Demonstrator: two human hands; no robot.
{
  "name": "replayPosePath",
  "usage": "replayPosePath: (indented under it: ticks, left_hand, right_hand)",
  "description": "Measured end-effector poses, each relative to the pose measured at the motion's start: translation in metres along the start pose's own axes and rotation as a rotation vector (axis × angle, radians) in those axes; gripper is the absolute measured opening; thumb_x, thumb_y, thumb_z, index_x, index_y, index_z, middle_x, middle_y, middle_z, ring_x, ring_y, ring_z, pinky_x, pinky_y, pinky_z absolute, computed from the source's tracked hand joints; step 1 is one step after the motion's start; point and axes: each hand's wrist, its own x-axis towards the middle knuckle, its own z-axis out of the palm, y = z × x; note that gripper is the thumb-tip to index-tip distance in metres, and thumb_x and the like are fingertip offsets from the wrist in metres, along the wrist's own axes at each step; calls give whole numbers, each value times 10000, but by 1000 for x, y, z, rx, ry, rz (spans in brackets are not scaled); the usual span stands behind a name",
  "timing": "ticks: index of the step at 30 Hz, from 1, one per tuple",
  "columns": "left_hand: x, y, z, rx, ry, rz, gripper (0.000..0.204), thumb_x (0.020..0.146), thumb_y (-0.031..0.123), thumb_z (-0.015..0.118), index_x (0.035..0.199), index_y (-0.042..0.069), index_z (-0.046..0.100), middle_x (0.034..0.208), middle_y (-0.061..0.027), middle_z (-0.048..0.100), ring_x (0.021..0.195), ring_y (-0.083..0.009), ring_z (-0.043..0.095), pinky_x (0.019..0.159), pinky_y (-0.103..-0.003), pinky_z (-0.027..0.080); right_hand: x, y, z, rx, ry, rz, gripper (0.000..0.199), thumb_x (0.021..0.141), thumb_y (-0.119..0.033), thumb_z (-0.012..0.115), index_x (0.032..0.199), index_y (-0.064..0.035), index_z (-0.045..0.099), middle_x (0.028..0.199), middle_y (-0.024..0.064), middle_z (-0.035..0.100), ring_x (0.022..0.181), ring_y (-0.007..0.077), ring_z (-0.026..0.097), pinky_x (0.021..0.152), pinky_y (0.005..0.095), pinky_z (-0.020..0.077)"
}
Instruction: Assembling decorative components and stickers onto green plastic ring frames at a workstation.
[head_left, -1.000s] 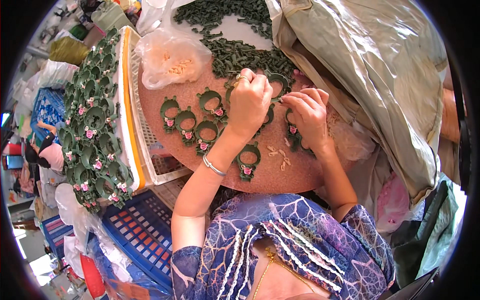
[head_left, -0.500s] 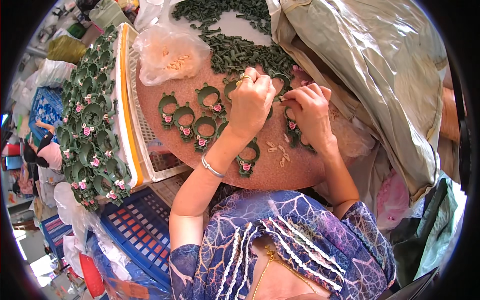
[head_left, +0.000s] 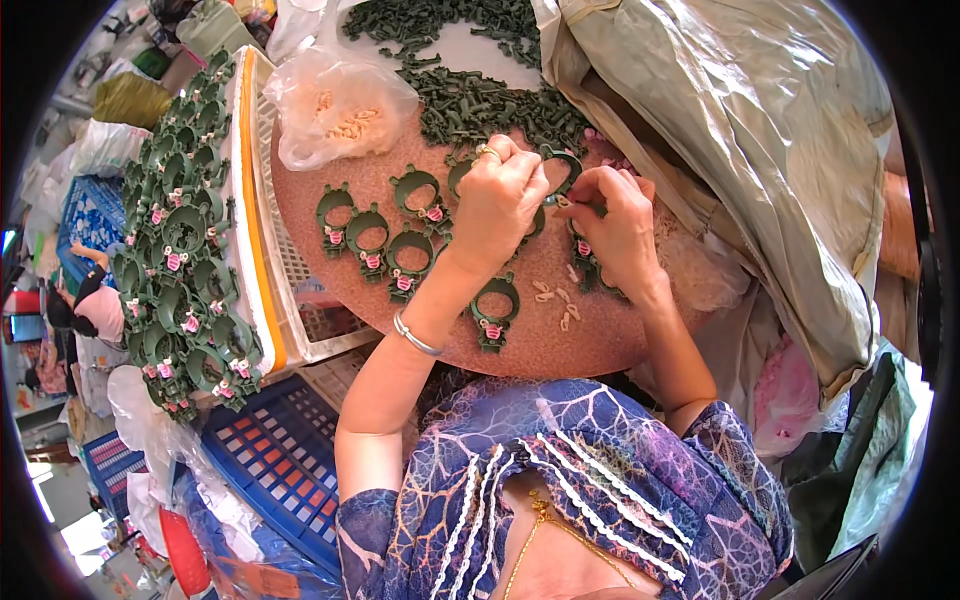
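Note:
Over the round table [head_left: 420, 335], my left hand [head_left: 498, 205] is closed in a fist; what its fingers hold, if anything, is hidden from above. Close by on its right, my right hand [head_left: 612, 228] pinches a small cream-coloured piece [head_left: 562, 201] between thumb and fingertips. A dark green ring-shaped piece [head_left: 563, 170] shows just behind the gap between my hands. Several more green rings with ears and pink-and-white bits lie around my left hand, such as one ring figure [head_left: 492, 318] nearest me. Loose cream pieces [head_left: 556, 295] lie below my right hand.
A heap of small green parts [head_left: 480, 110] covers the table's far side, beside a clear bag [head_left: 345, 110] of cream pieces. At left, finished-looking green rings [head_left: 185, 250] pile on a white basket [head_left: 300, 270]. A large beige sheet [head_left: 740, 130] drapes at right; a blue crate [head_left: 280, 450] stands lower left.
My right fingertips have shifted slightly, and the small cream piece shows more plainly in them. My left hand and forearm have moved a little to the left.

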Motion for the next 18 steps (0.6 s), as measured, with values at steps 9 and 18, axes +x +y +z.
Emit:
replayPosePath:
  ticks: [9, 18]
  left_hand:
    - [3, 6, 4, 5, -45, 8, 80, 785, 10, 679, 860, -18, 677, 799, -114, 603, 638, -250, 616, 581, -349, 502]
    - [6, -3, -3, -11, -53, -150, 67, 799, 53, 675, 824, -9, 671, 770, -138, 620, 697, -306, 623, 609, -397, 499]
  right_hand:
    - [2, 1, 6, -228, -100, -251, 103, 743, -92, 706, 817, -107, 636, 816, 19, 628, 879, 209, 592, 856, 367, 375]
    - [2, 6, -10, 47, -99, -191, 233, 713, -135, 788, 920, -106, 685, 982, 38, 613, 931, 242, 584, 893, 371, 375]
